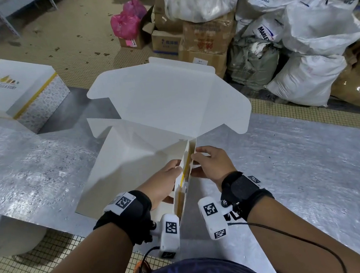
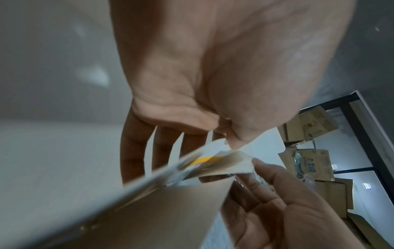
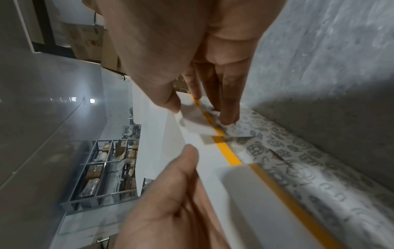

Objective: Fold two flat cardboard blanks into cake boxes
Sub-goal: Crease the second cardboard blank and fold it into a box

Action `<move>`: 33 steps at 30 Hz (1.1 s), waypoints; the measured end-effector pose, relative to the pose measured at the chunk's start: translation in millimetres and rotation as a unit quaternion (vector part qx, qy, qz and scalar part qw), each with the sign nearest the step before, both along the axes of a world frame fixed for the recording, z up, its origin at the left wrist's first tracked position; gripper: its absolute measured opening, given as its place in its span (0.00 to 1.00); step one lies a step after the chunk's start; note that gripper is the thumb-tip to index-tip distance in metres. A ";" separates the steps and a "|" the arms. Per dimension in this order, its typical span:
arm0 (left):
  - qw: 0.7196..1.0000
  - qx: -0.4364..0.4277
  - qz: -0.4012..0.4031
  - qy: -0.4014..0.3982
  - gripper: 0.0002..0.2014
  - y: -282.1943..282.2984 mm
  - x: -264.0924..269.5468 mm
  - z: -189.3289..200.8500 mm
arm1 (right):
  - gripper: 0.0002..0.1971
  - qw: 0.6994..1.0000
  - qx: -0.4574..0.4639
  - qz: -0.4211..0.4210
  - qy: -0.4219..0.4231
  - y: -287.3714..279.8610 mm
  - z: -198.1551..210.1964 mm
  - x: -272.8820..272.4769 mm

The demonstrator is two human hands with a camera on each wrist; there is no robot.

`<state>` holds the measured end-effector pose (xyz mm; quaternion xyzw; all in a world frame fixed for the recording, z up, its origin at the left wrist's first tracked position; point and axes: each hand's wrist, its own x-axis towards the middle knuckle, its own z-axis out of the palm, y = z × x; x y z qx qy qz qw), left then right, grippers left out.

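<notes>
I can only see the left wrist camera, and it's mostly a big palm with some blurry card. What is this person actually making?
Observer: A white cardboard cake box, half folded, standing on a silvery metal table; its lid flaps are still spread open.
Operator: Is another one already done?
Observer: Yes, a closed white box with a yellow stripe sits at the table's far left.
Operator: What does the outside of the card look like?
Observer: The right wrist view shows a grey floral print beside a yellow band.
Operator: And the other hand?
Observer: The right hand pinches the near corner wall, opposite the left hand.
</notes>
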<state>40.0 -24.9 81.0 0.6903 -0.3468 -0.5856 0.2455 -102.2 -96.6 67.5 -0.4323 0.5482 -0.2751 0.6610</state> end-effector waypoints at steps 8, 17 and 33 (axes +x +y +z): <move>0.999 0.014 -0.043 -0.025 0.20 0.1 -2.0 -0.3 | 0.20 1.000 -0.003 0.005 0.020 -15.9 12.6 -2.9; 0.999 0.030 -0.017 0.011 0.18 0.3 -2.7 -0.1 | 0.21 0.999 0.017 0.014 0.041 -23.9 18.0 0.8; 0.997 0.018 0.013 0.071 0.20 1.9 -5.9 -2.1 | 0.18 0.999 -0.003 0.028 0.022 -3.7 7.7 -4.5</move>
